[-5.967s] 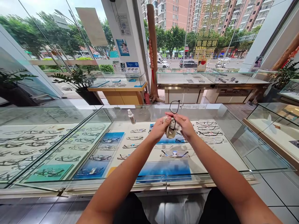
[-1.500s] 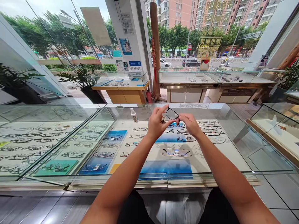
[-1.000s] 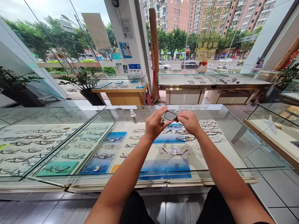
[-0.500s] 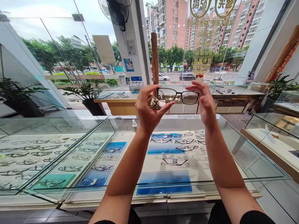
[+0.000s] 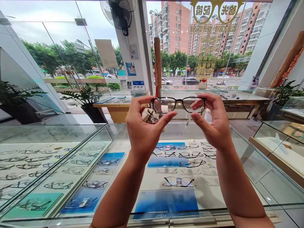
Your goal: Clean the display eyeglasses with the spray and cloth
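Note:
A pair of eyeglasses with a thin dark frame is held up level in front of me, above the glass counter. My left hand grips it at the left end of the frame, thumb stretched below the left lens. Bunched in that same palm is a pale cleaning cloth with dark printing. My right hand pinches the right end, its forefinger along the top corner and its thumb below the right lens. The temple arms are mostly hidden behind the hands.
Under my arms stands a glass display case holding several rows of eyeglasses, some on blue cards. A green card lies at the left. Further back are another counter, potted plants and large windows.
The eyeglasses and both hands have come closer and sit slightly lower. My right thumb now shows below the right lens. The view has tilted up a little.

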### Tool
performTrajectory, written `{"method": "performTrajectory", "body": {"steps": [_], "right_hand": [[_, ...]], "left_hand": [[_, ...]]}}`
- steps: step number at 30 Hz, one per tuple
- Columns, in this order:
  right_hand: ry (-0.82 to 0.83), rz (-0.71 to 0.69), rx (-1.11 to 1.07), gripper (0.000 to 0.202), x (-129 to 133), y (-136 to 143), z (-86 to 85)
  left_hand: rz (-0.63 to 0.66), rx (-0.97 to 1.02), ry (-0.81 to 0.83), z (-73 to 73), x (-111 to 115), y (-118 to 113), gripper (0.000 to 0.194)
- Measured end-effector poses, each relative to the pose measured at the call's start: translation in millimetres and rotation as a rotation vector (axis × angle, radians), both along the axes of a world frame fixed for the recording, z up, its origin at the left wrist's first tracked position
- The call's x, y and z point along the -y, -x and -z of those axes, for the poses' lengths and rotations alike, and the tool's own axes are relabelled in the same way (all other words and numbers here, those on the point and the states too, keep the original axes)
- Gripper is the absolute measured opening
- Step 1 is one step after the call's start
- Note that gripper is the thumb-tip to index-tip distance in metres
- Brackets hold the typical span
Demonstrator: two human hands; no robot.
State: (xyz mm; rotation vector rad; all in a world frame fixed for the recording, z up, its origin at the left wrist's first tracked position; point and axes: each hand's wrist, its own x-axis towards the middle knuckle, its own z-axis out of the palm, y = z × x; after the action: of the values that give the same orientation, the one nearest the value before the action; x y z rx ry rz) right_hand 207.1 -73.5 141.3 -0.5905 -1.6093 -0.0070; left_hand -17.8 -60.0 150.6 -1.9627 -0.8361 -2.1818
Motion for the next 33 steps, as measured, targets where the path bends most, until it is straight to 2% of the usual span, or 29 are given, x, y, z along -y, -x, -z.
{"method": "performTrajectory", "body": {"steps": [7,12,16,21,26,30,33], "right_hand": [[0.032,0.051,-0.001,0.051,2.9,0.1,-0.2],[-0.017,0.13,-0.017,0.047,9.3,0.3,-1.5],[-0.02,0.161,-0.041,0.049,11.1,0.6,0.2],[-0.026,0.126,-0.046,0.048,10.5,-1.0,2.8],[-0.016,0.135,-0.059,0.045,13.1,0.4,1.6],[-0.013,0.201,-0.073,0.045,17.1,3.3,-0.4],[-0.001,0.28,-0.068,0.044,21.9,5.3,-2.0]], "left_hand": [[0.004,-0.108,0.078,1.3,-4.2,11.9,0.061],[-0.001,-0.153,0.081,1.3,-3.9,16.7,0.055],[-0.004,-0.13,0.08,-0.9,-0.1,15.4,0.054],[-0.044,-0.113,0.087,-3.6,2.1,14.1,0.055],[0.007,-0.092,0.076,-0.3,-1.4,13.9,0.059],[0.052,-0.057,0.1,-0.1,-1.1,13.1,0.061],[0.024,-0.038,0.174,-3.5,3.6,11.7,0.061]]}}
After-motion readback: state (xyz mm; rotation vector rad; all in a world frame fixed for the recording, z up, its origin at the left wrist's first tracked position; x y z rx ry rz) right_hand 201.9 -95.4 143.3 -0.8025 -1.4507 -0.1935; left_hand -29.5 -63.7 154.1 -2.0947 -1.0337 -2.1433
